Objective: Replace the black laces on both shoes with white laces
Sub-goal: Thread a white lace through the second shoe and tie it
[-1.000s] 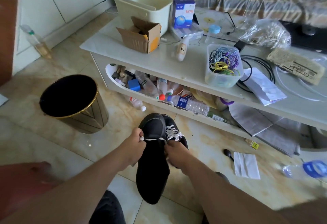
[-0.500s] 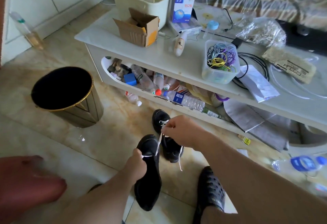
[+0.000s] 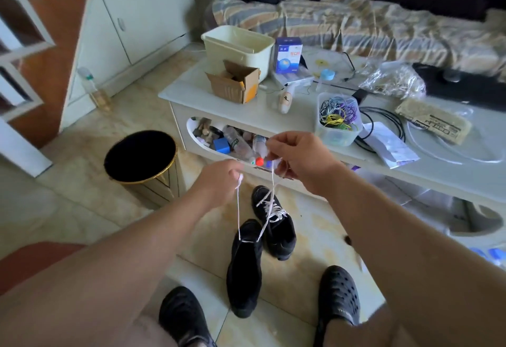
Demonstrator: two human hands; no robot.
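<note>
Tiled floor (image 3: 90, 209) before a cluttered counter (image 3: 273, 116): we note our left hand (image 3: 219, 182) and right hand (image 3: 298, 157) raised, fingers pinching each end of a white lace (image 3: 238, 215) threaded through the near shoe (image 3: 243, 272), laced shoe (image 3: 276, 223) just behind.

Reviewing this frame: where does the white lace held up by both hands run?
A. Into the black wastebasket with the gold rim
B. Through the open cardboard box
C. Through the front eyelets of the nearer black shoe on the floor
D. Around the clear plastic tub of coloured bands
C: the thin white lace drops from the left hand and right hand to the nearer black shoe, crossing its front.
</note>
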